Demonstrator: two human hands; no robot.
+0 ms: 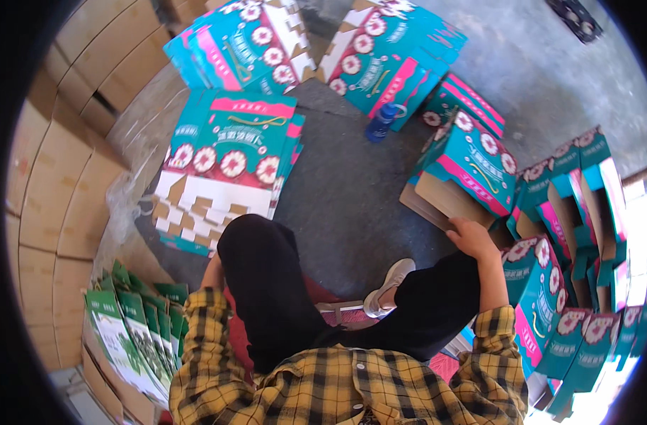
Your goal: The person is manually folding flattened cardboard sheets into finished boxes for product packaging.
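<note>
My right hand [471, 239] is at the lower edge of a teal and pink printed carton [472, 166]. Its fingers are closed on the brown inner flap, and the carton stands opened out, with its bare cardboard inside facing me. My left hand [214, 272] is down beside my left knee, next to a stack of flattened cartons [231, 138] in the same teal, pink and white print. The knee hides its fingers, so I cannot see whether they hold anything.
Two more stacks of flat cartons, one far left [228, 49] and one far right [387, 57], lie on the floor. A blue bottle [382, 123] stands near them. Opened-out cartons [571, 205] crowd the right side. Brown boxes [61, 163] and green packages [132, 326] are at left.
</note>
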